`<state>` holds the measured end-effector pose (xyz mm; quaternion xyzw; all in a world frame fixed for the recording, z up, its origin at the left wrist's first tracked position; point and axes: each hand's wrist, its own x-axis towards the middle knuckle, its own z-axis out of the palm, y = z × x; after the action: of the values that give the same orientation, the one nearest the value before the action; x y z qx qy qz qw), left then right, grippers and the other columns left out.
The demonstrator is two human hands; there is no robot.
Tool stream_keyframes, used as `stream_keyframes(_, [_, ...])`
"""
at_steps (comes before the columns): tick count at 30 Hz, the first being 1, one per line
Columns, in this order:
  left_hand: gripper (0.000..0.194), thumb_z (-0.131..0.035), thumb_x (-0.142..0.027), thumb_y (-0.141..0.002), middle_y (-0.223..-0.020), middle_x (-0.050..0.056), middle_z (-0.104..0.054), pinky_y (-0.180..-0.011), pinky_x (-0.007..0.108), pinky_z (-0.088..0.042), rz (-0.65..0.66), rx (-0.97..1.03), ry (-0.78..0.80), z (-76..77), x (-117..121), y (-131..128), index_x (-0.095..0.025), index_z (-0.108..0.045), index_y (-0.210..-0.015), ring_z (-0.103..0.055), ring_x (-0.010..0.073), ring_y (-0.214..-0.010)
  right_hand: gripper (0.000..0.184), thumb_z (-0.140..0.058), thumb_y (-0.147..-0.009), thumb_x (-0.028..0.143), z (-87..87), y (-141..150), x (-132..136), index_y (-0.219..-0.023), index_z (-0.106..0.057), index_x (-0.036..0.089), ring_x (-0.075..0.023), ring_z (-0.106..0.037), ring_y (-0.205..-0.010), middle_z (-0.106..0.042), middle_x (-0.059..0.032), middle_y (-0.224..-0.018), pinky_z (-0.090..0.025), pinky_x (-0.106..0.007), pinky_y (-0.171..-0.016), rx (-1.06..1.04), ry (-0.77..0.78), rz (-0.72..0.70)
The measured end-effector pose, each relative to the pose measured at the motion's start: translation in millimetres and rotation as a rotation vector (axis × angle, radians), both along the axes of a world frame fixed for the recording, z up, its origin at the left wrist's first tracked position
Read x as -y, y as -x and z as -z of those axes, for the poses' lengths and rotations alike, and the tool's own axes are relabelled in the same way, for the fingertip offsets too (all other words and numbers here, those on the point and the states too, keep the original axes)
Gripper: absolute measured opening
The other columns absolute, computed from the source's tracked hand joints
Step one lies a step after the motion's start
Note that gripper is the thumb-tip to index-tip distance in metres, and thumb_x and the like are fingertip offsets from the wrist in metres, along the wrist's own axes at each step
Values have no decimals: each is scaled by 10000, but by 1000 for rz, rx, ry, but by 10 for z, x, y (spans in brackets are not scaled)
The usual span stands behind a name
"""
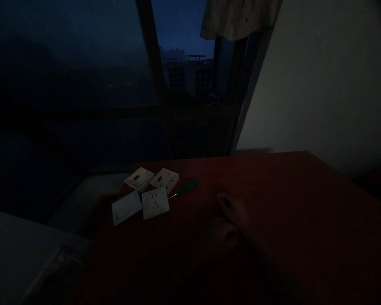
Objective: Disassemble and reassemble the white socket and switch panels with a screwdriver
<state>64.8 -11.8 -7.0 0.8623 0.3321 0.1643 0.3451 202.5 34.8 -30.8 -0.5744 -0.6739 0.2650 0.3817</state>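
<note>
The screwdriver (pixel 188 187) lies on the desk (pixel 273 182), beyond our hands and to their left, its green handle pointing toward the desk's right edge. Nearest us, our left hand (pixel 221 235) sits curled in deep shadow; our right hand (pixel 237 209) is just beyond it, fingers bent. We see nothing in either, but it is too dark to tell how far they are closed or whether they touch. We judge this a pause, with no handling under way; taking the screwdriver would call for extending a hand left and outward, then closing on the handle. By the left edge lie a white plate (pixel 127 208) and, right of it, the socket (pixel 155 204), the blade's tip at its right side. Behind them, nearer the far-left corner, two boxes (pixel 167 176) sit side by side. Past the far edge stands a dark window (pixel 108 51).
</note>
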Motion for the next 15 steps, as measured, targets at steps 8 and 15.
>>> stream_keyframes(8, [234,-539,-318,-941,-1167,78,-597,-833,389,-527,3,5,-15,24,-58,16,-188,-588,-1129,-611,191,-962,258,-438,-873,274,-31,-12,-9,-912,-687,216,-195,-675,-887,-729,-55,-965,-505,-315,-803,-15,-2,-26])
stream_keyframes(15, [255,-534,-316,-944,-1217,85,-572,-851,400,-522,-10,29,-25,6,-46,59,-199,-571,-1167,-601,200,-996,251,-440,-879,277,-84,14,-4,-912,-680,207,-200,-667,-881,-725,-64,-957,-496,-321,-799,-11,-5,-37])
